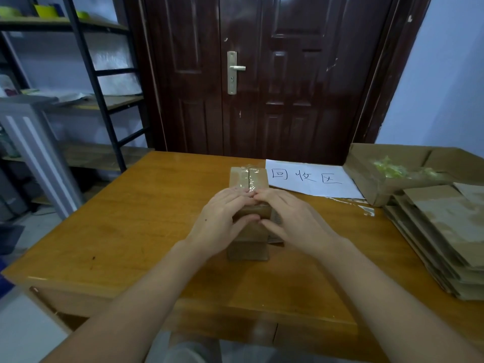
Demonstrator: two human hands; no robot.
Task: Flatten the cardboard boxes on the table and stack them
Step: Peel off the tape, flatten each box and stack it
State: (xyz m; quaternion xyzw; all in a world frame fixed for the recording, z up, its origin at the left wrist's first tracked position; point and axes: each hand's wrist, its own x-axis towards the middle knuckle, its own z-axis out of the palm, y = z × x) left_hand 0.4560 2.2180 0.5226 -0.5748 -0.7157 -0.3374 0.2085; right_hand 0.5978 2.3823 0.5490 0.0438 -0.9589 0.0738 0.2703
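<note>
Both the left hand (pixel 222 218) and the right hand (pixel 293 218) grip a taped cardboard box (pixel 248 179) at the middle of the worktop (pixel 117 218), fingertips meeting on top. A stack of flattened boxes (pixel 445 231) lies at the right edge.

Both bare forearms reach in from 6 o'clock, converging toward centre. Left hand (pixel 222 218) and right hand (pixel 290 218) face each other, fingers curled, fingertips meeting at 12 o'clock, thumbs pointing inward below, gripping the small box (pixel 248 247) between them.

Dark door (pixel 262 74), metal shelving (pixel 86 74), blue walls (pixel 450 74)
</note>
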